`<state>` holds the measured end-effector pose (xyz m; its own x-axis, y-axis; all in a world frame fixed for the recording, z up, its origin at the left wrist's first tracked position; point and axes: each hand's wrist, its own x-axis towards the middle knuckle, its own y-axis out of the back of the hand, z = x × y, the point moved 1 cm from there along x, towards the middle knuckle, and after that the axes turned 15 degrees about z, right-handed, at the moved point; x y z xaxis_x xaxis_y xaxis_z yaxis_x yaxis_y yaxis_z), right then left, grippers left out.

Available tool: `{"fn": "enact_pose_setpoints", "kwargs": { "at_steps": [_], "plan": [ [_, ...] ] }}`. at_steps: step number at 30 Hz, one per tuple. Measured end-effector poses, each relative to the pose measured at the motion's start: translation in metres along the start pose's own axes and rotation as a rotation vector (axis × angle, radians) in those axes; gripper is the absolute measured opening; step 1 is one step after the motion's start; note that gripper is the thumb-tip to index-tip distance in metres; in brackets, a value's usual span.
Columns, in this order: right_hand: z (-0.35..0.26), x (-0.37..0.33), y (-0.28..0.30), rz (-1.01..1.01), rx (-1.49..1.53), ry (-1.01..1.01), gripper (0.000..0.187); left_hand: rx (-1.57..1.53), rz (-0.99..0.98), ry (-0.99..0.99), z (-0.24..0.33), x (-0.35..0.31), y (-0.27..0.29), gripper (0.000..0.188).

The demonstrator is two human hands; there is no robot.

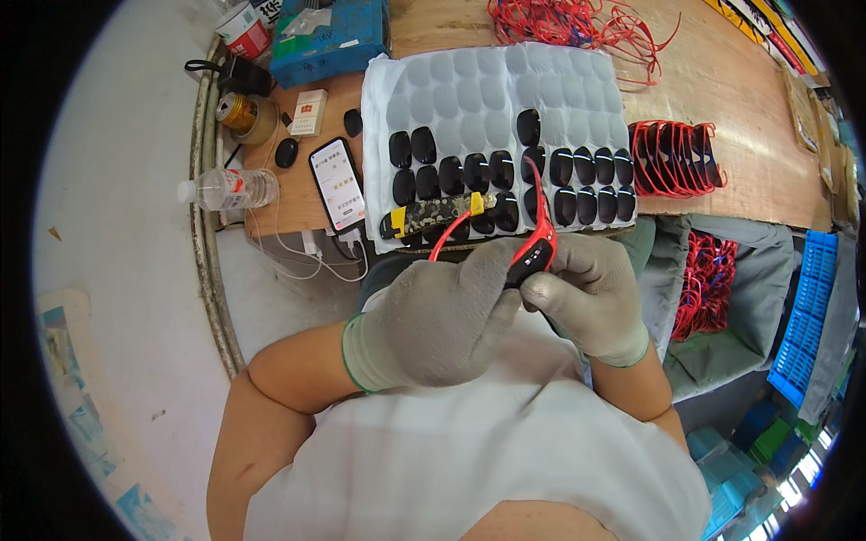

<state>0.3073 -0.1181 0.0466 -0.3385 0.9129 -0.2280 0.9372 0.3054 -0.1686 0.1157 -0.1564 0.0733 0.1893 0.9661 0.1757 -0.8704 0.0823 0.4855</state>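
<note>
Both my hands wear grey knitted gloves with green-edged cuffs. Between them, in front of my chest, is a red glasses frame [539,236] with a dark lens at its front. My left hand [442,316] grips one side, and one red temple arm sticks out past its fingers. With thumb and fingers, my right hand [591,293] pinches the other side near the lens. Just beyond them lies a white moulded tray [442,68] with rows of loose black lenses [501,169]. A camouflage-patterned tool with yellow bands [433,215] rests across its near left part.
Right of the tray stands a row of red-framed glasses [677,160]; tangled red frames [577,22] lie behind. A grey-lined bin [744,316] holds more red frames. On the left are a lit phone [338,187], plastic bottle [236,189], can [236,112], cables and blue box [329,45].
</note>
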Motion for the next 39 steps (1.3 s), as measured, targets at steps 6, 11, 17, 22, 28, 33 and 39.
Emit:
{"fn": "enact_pose_setpoints", "kwargs": {
  "at_steps": [6,11,17,22,28,33,39],
  "plan": [
    [0.003,-0.002,0.010,-0.073,0.143,-0.156,0.015,0.072,0.035,-0.108,0.006,0.004,-0.009,0.043],
    [-0.004,-0.003,0.030,-0.026,-0.271,0.016,0.032,0.178,-0.147,-0.064,0.006,0.005,-0.009,0.040],
    [0.000,0.010,0.029,-0.169,-0.335,0.619,0.044,0.001,-0.377,0.075,0.000,0.010,-0.001,0.029],
    [0.010,0.001,0.005,-0.306,-0.294,0.596,0.011,-0.229,-0.507,0.151,-0.041,0.036,0.039,0.027],
    [0.016,-0.003,0.002,-0.247,-0.241,0.544,0.013,0.719,-0.054,0.205,-0.155,0.082,0.037,0.041],
    [-0.003,-0.012,0.009,-0.145,-0.436,0.261,0.069,0.890,-0.101,0.348,-0.162,0.080,0.028,0.047],
    [0.005,-0.017,0.030,-0.143,-0.326,0.255,0.063,0.436,0.020,0.453,-0.163,0.087,0.038,0.038]
  ]
}}
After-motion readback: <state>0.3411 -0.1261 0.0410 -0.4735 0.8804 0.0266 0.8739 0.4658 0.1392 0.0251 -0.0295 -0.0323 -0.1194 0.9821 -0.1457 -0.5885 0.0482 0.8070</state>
